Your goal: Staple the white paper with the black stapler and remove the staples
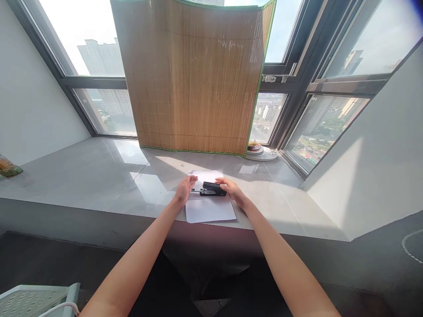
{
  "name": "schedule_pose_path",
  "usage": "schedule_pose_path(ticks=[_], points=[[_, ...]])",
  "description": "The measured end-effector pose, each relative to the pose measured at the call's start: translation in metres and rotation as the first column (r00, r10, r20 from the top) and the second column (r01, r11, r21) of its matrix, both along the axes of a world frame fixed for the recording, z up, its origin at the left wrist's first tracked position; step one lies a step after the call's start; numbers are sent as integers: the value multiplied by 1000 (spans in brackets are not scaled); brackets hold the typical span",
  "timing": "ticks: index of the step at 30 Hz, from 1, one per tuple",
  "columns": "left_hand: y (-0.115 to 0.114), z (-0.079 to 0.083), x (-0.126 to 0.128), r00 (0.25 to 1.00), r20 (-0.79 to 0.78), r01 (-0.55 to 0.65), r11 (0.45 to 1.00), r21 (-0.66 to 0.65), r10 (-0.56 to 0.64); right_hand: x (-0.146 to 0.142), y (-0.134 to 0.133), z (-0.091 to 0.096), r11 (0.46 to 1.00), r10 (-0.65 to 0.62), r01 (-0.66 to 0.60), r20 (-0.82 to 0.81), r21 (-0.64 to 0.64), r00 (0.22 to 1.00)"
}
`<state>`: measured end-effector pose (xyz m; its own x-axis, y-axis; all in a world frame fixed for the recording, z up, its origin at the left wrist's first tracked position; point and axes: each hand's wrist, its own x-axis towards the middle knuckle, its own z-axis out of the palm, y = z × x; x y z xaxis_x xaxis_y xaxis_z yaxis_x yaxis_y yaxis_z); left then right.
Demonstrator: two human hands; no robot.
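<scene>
A black stapler point(213, 189) lies across white paper sheets point(209, 208) on a grey stone window ledge point(99, 176). My right hand point(231, 189) rests on the stapler's right end, fingers curled over its top. My left hand point(185, 188) is at the stapler's left end, fingers together, touching its metal front and the paper beneath it. Both forearms reach forward from the bottom of the view.
A bamboo mat point(194, 75) stands against the window behind the paper. A small paper slip point(247, 169) and stacked plates point(256, 149) lie at the back right. A colourful packet point(8, 167) sits far left. A white perforated rack point(36, 299) is at the bottom left.
</scene>
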<state>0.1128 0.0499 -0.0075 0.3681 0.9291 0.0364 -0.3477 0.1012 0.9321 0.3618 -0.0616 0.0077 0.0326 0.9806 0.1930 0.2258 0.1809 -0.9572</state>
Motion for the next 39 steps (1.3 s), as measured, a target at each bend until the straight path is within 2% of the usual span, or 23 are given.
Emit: schedule_pose_path(ticks=[2, 4, 7, 10, 13, 16, 18, 26, 31, 37, 39], points=[[-2, 3, 0, 1000, 8, -2, 1000, -12, 2, -6, -1, 0, 995, -20, 2, 174, 98, 984], [-4, 6, -1, 1000, 22, -2, 999, -39, 3, -11, -3, -2, 989, -45, 4, 279, 147, 959], [-6, 12, -3, 998, 70, 6, 996, -85, 0, -15, -5, -5, 979, -89, 33, 280, 201, 956], [-6, 17, -6, 985, 172, 43, 989, -143, -18, -18, -7, -6, 954, -197, 115, 290, 277, 937], [-6, 21, -8, 963, 249, 157, 960, -230, -98, -19, -10, -4, 910, -286, 146, 336, 387, 897], [-5, 20, -9, 940, 247, 311, 892, -329, -236, -19, -12, -2, 862, -309, 70, 410, 502, 858], [-4, 18, -9, 925, 244, 366, 856, -366, -292, -19, -13, -2, 836, -320, 15, 467, 548, 824], [-2, 8, -6, 947, 196, 310, 884, -350, -254, -26, -14, 0, 855, -220, -154, 614, 496, 758], [0, 6, -5, 958, 176, 277, 885, -374, -226, -25, -16, 0, 844, -242, -155, 622, 513, 744], [3, 1, -3, 963, 186, 251, 890, -381, -192, -26, -18, 1, 844, -209, -175, 612, 506, 763], [2, 1, -4, 967, 178, 241, 893, -381, -184, -27, -17, 0, 832, -241, -139, 575, 537, 782]])
